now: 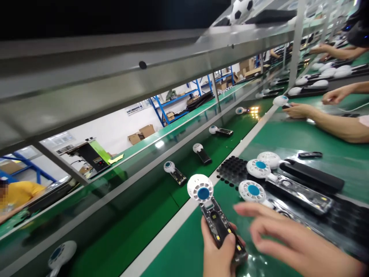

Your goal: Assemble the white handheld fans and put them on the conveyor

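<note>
Handheld unit (215,221) sits in L hand (216,257) w/ R hand (281,231) near.

1 mat device (252,191) partly behind right hand (285,232), leftmost device (65,252) cropped

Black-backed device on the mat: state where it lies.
In the head view, the black-backed device lies right of centre on the black mat, just beyond two blue-centred devices and past the right hand.
</note>
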Available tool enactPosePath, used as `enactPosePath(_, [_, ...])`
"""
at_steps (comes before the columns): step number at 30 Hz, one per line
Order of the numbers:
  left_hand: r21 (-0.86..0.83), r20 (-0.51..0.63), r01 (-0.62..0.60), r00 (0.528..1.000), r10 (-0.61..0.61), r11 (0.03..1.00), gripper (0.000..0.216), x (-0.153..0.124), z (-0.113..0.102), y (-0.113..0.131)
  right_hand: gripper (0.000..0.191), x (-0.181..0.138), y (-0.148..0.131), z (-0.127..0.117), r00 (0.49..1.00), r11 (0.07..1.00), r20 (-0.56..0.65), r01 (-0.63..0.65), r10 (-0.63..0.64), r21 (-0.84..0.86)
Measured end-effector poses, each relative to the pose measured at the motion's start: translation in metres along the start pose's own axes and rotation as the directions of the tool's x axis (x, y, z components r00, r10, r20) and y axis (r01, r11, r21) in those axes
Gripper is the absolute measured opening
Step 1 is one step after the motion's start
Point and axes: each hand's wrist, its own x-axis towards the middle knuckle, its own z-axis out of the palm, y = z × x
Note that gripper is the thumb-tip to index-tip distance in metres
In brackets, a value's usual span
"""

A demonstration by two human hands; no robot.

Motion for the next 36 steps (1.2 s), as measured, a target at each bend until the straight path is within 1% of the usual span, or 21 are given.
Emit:
enactPosePath(1, [0.031,-0.002,0.005,1.000,-0.005,1.000,0.087,0.000,-0.002,-0.004,0.018,0.014,-0.005,-0.001,0.998,1.000,0.050,-0.028,0.027,0.009])
enactPosePath(2, [0.066,-0.004,0.008,1.000,-0.007,0.998,0.092,0.001,-0.003,-0.007,0.017,0.026,-0.010,-0.001,0.996,0.998,0.072,-0.054,0.052,0.016])
enactPosePath(3, [0.110,-0.009,0.008,1.000,-0.007,0.994,0.095,0.002,-0.005,-0.010,0.015,0.037,-0.014,0.000,0.993,0.997,0.088,-0.073,0.072,0.012])
enactPosePath(5, [0.212,-0.033,0.003,0.999,0.004,0.977,0.094,0.006,-0.008,-0.016,0.014,0.051,-0.022,0.005,0.993,0.997,0.095,-0.069,0.073,-0.037])
enactPosePath(8, [0.355,-0.103,0.043,0.995,-0.007,0.934,0.089,0.010,-0.013,-0.024,0.017,0.060,-0.025,0.012,0.994,0.986,0.097,-0.037,0.054,-0.164])
enactPosePath(11, [0.427,-0.128,0.079,0.991,-0.026,0.901,0.088,0.012,-0.016,-0.031,0.017,0.063,-0.026,0.011,0.990,0.974,0.100,-0.071,0.095,-0.216])
enactPosePath(14, [0.451,-0.121,0.032,0.992,0.026,0.892,0.091,0.012,-0.017,-0.036,0.016,0.067,-0.030,0.005,0.976,0.963,0.096,-0.170,0.193,-0.210])
enactPosePath(16, [0.455,-0.122,0.018,0.992,0.042,0.890,0.093,0.012,-0.018,-0.037,0.016,0.068,-0.033,0.002,0.966,0.956,0.113,-0.205,0.232,-0.207])
enactPosePath(21, [0.467,-0.118,0.062,0.993,-0.007,0.882,0.096,0.010,-0.019,-0.037,0.016,0.063,-0.028,0.007,0.967,0.977,0.192,-0.135,0.166,-0.164])
enactPosePath(25, [0.475,-0.133,0.068,0.991,-0.005,0.878,0.093,0.010,-0.016,-0.037,0.016,0.060,-0.026,0.013,0.965,0.974,0.197,-0.141,0.175,-0.176])
enactPosePath(29, [0.475,-0.124,0.068,0.992,-0.010,0.877,0.091,0.010,-0.013,-0.035,0.017,0.060,-0.029,0.013,0.964,0.972,0.207,-0.125,0.167,-0.199])
enactPosePath(36, [0.462,-0.122,0.050,0.993,0.008,0.886,0.092,0.006,-0.009,-0.029,0.016,0.060,-0.025,0.016,0.970,0.974,0.174,-0.136,0.168,-0.181])
